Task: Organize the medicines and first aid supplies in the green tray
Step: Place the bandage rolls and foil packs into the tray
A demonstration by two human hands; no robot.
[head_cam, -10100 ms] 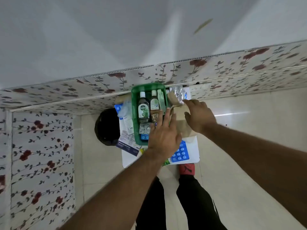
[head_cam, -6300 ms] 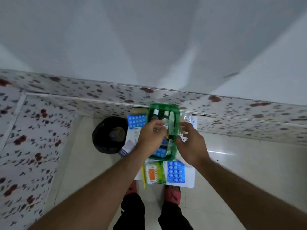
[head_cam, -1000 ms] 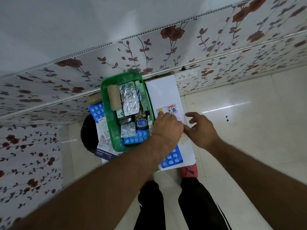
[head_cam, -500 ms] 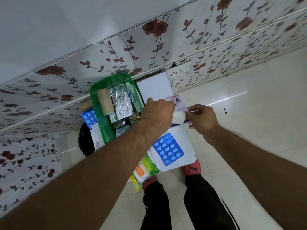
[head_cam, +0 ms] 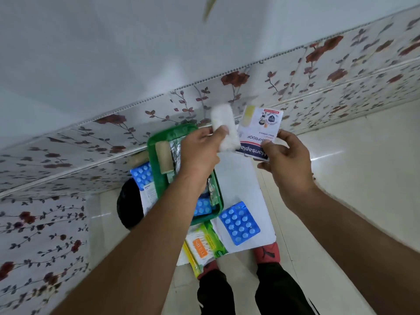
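The green tray (head_cam: 153, 155) sits on a small white table, holding a tan bandage roll (head_cam: 164, 159), foil strips and a blue blister pack (head_cam: 202, 206); my left forearm hides much of it. My left hand (head_cam: 201, 148) is raised above the tray, shut on a white gauze roll (head_cam: 223, 126). To its right, my right hand (head_cam: 284, 155) grips a white and blue plaster packet (head_cam: 261, 130) by its lower edge. Roll and packet are held side by side, almost touching.
On the white table (head_cam: 238, 183) lie a blue blister pack (head_cam: 239, 222), a green and orange packet (head_cam: 205, 244) and a yellow strip at the front edge. Another blue pack (head_cam: 141, 176) and leaflets sit left of the tray. A black round object (head_cam: 128, 205) is on the floor beside it.
Both hands have lifted off the table, raising the gauze roll and the plaster packet above the tray's far end. The camera view has shifted.
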